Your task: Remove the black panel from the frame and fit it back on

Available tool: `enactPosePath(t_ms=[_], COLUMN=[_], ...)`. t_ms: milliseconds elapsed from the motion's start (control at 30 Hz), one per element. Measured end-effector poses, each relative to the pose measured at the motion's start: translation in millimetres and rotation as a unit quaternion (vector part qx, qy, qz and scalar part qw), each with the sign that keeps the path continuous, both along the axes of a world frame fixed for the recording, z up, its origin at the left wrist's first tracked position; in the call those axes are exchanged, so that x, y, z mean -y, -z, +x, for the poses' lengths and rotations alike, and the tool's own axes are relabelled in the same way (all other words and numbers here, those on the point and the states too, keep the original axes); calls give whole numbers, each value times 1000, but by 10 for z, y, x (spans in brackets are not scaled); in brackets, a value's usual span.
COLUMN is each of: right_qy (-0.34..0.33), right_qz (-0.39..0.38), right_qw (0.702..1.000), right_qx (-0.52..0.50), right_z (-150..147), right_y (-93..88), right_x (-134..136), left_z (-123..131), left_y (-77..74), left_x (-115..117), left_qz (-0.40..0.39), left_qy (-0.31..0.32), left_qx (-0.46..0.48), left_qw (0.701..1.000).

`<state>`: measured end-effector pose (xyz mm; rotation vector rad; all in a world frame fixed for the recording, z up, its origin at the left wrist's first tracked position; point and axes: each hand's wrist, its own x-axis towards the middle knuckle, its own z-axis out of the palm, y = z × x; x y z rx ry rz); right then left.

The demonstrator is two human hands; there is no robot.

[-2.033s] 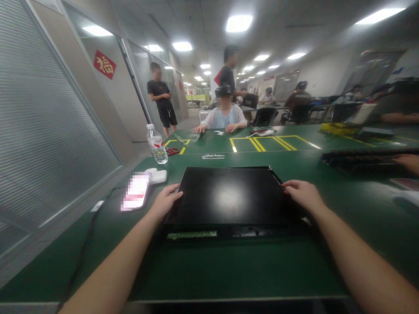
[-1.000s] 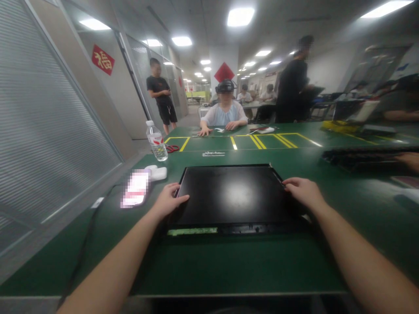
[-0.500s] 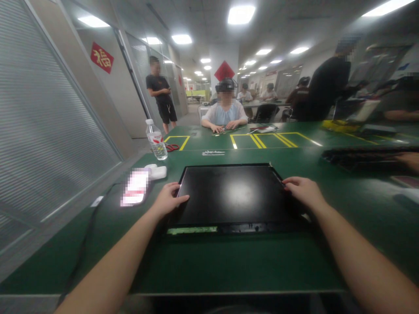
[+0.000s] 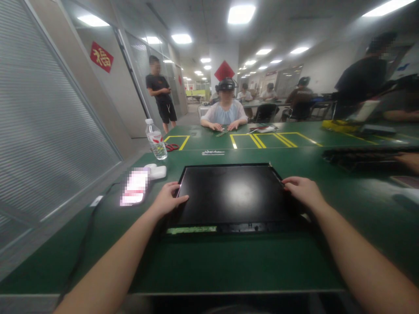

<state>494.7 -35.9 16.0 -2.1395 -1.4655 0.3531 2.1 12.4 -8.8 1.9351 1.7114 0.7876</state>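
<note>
A flat black display panel (image 4: 216, 192) lies face up on the green table (image 4: 235, 266), with a bright light reflected in its glossy surface. Along its near edge runs a strip, partly green like a circuit board (image 4: 193, 229) and partly black. My left hand (image 4: 168, 198) grips the panel's left edge, thumb on top and fingers curled at the side. At the right edge, my right hand (image 4: 303, 190) pinches the rim between thumb and fingers. The undersides of both grips are hidden.
Left of the panel are a lit phone (image 4: 135, 186), a white case (image 4: 158, 171), a water bottle (image 4: 156, 139) and red-handled scissors (image 4: 172, 147). Small white pieces (image 4: 213, 152) lie beyond the panel. A person (image 4: 224, 111) sits opposite; a dark keyboard-like object (image 4: 360, 158) lies right.
Both my hands and the panel stay practically still. A standing person in the right background has moved further right. The person opposite has shifted their hands slightly.
</note>
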Motion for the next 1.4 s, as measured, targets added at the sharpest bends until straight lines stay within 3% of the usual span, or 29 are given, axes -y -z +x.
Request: enactPosePath(t_ms=[767,1100,1400], right_qy=[-8,-13,-9], right_qz=[14,19,21], right_qw=[1000,1000,1000], right_qx=[-24,-6,4], right_z=[-16,27,-1], right_y=[0,40,16], right_x=[-2,-9,4], left_z=[32,56,-44], left_y=[-79,-141,-157], left_x=[58,84,17], left_qz=[-7,8,17], left_qy=[-4,-6,-36], left_qx=[-38,19,-199], left_qw=[999,1000,979])
